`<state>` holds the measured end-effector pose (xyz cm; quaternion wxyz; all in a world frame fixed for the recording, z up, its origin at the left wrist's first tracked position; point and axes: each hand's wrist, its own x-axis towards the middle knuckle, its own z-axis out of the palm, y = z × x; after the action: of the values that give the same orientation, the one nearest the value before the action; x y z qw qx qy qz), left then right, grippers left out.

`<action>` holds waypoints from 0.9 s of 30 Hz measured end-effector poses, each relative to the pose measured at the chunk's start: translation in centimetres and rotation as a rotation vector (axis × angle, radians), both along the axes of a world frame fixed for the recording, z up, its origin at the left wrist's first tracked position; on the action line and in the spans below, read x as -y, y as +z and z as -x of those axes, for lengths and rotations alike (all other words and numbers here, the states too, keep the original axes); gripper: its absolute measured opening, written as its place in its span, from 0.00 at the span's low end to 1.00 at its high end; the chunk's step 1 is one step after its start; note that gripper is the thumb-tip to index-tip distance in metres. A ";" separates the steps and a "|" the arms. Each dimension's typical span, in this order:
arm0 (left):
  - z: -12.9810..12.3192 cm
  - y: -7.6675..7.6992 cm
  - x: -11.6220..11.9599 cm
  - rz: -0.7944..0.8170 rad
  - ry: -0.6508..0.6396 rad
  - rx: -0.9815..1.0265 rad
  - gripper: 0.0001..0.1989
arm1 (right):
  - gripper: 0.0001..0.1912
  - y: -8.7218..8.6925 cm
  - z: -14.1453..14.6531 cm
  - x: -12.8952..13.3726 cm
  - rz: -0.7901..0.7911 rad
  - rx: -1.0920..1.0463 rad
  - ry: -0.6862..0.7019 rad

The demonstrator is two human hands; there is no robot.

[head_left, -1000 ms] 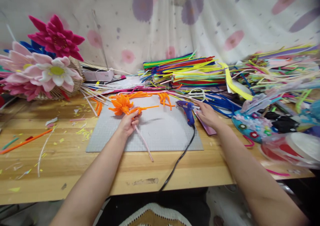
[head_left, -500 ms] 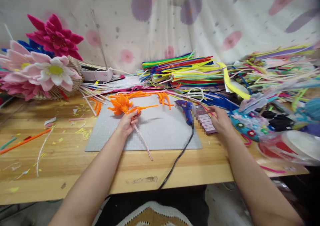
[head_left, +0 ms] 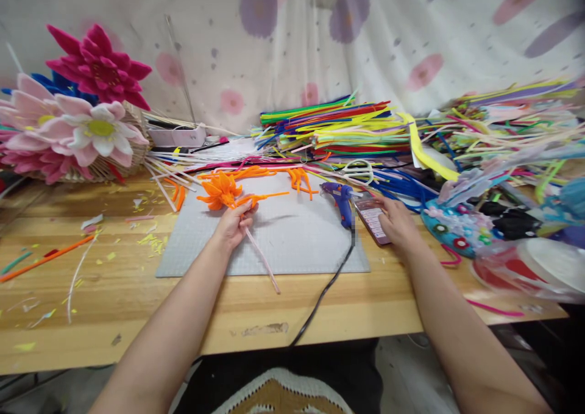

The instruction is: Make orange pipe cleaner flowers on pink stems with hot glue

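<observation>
An orange flower [head_left: 220,190] with a pale stem [head_left: 262,260] is pinched in my left hand [head_left: 234,225] over the grey cutting mat [head_left: 301,243]. A second orange piece [head_left: 269,195] points right from the same fingers. My right hand [head_left: 397,224] is closed at the right side of a smartphone [head_left: 372,220], thumb over its lit screen and a finger at the top edge. The phone lies on the table just right of a blue glue gun [head_left: 340,202], partly blurred out. Another orange petal cluster [head_left: 299,181] rests on the mat's far edge.
Bundles of coloured pipe cleaners [head_left: 338,127] line the back. Scissors [head_left: 359,171] lie behind the glue gun, whose black cord [head_left: 322,295] runs off the front edge. A basket of felt-like flowers [head_left: 98,127] stands left; a clear plastic-wrapped tub [head_left: 539,267] sits right.
My right hand has shifted slightly left onto the phone, its thumb now over the screen where a finger was reaching before. My left hand and the flower have not moved.
</observation>
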<state>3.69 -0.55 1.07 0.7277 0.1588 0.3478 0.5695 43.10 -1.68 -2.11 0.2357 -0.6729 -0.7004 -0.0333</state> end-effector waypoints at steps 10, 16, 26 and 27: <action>0.1 -0.1 0.1 0.004 0.016 0.006 0.11 | 0.23 0.8 -0.1 1.1 -0.011 -0.062 -0.062; 0.1 -0.2 0.1 -0.014 0.015 0.013 0.14 | 0.21 1.1 -0.4 2.1 -0.010 -0.085 -0.030; 0.1 0.1 0.1 -0.004 0.013 0.019 0.13 | 0.20 0.8 -1.4 4.5 -0.020 -0.187 -0.006; 0.1 0.2 0.1 0.000 0.013 0.017 0.12 | 0.19 0.7 -1.5 5.0 -0.040 -0.193 -0.006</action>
<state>3.58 -0.63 1.22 0.7270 0.1517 0.3425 0.5754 44.65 -6.64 -1.38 0.3152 -0.6704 -0.6715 0.0171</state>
